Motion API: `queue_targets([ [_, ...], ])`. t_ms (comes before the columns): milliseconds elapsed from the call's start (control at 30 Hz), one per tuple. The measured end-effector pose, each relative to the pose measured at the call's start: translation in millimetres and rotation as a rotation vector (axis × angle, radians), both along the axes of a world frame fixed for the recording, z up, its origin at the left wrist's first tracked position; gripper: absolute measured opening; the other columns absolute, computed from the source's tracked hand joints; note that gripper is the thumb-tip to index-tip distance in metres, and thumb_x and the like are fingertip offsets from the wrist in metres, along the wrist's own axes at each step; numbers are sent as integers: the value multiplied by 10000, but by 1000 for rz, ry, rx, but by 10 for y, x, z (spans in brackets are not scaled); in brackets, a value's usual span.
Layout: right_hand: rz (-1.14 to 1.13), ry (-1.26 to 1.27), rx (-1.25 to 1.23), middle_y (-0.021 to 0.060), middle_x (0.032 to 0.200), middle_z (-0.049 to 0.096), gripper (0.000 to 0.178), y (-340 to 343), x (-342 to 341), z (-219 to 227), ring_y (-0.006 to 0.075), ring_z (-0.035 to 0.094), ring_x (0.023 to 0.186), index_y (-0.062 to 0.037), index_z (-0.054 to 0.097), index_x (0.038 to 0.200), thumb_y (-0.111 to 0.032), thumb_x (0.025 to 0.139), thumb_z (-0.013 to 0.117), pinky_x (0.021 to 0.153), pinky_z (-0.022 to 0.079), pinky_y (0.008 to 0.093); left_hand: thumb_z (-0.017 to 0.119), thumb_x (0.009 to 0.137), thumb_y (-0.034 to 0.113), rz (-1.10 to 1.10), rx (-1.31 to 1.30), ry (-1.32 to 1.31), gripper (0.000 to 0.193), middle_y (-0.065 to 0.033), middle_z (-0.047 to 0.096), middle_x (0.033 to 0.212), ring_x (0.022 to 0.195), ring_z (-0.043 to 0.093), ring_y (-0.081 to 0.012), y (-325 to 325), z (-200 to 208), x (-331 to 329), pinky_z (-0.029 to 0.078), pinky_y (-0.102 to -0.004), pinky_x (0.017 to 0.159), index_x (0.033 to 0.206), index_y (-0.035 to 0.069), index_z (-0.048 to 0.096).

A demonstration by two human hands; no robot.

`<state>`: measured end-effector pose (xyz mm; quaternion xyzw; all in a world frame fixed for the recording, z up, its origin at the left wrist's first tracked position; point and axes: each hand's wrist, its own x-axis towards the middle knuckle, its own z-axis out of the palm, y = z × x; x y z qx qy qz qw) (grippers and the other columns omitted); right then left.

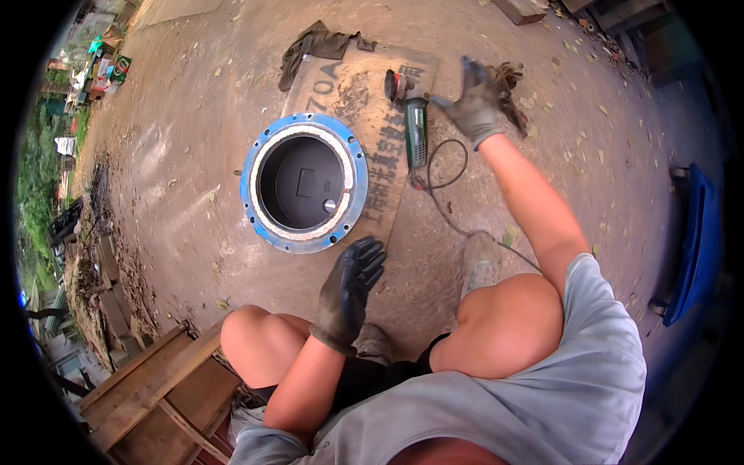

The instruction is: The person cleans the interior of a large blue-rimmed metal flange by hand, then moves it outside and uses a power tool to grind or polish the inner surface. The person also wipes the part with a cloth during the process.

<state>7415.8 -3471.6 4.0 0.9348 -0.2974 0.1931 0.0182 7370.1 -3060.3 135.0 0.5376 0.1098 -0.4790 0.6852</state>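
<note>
A round housing with a blue flange [356, 195] lies on a printed board; a rough whitish ring borders its dark hollow. My left hand [345, 291], in a grey glove with dark palm coating, hovers just below the flange, fingers stretched out and nothing in it. Reaching far right, my gloved right hand [474, 105] has its fingers spread, slightly blurred by motion. Its thumb points toward a green angle grinder [416, 128], which rests on the board's right side with its disc at the far end. Right beside that hand lies a crumpled brown rag [510, 97].
The grinder's cord [449, 209] loops over the concrete toward my right foot. A dark cloth [318, 48] covers the far edge of the board [380, 194]. Wooden crate boards [163, 384] stand at lower left, a blue wheeled cart [694, 244] at right.
</note>
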Motion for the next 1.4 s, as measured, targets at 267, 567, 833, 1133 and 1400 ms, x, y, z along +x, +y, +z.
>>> queue_targets([
  [267, -350, 296, 1049, 399, 1519, 465, 1239, 647, 385, -1185, 474, 571, 1359, 146, 274, 1564, -576, 760, 878, 1101, 518, 470, 429, 1167, 382, 2, -12, -10, 524, -149, 629, 1433, 1327, 619, -280, -254, 147, -122, 474, -422, 1135, 1511, -6, 503],
  [567, -291, -116, 1790, 105, 877, 683, 553, 515, -47, -661, 231, 648, 674, 50, 662, 1219, -320, 853, 849, 571, 542, 386, 535, 1129, 357, -65, 5, -94, 535, -148, 637, 1406, 1309, 630, -252, 142, -293, -97, 482, -381, 1134, 1492, -35, 516],
  [833, -2, -69, 1188, 177, 1043, 729, 776, 1026, -1063, 928, 285, 722, 949, 58, 573, 1307, -333, 734, 919, 855, 588, 422, 783, 993, 198, -204, 97, -539, 832, -232, 461, 1630, 1506, 471, -294, -441, 40, 11, 433, -386, 1223, 1633, -61, 318],
  [1133, 345, 117, 646, 333, 1335, 574, 894, 2205, -1403, 2421, 494, 628, 1203, 47, 408, 1468, -179, 761, 907, 1031, 539, 503, 887, 896, 334, 208, -288, -326, 603, -87, 696, 1130, 1002, 687, -195, -824, 870, 52, 565, -357, 877, 1299, 7, 581],
  [1400, 419, 241, 874, 268, 1342, 651, 1008, 2563, -1914, 2953, 380, 726, 1112, -17, 376, 1628, -165, 788, 911, 948, 595, 423, 798, 974, 229, 271, -556, 365, 289, -75, 678, 962, 869, 713, -239, -671, 634, 231, 630, -413, 766, 1144, 65, 632],
])
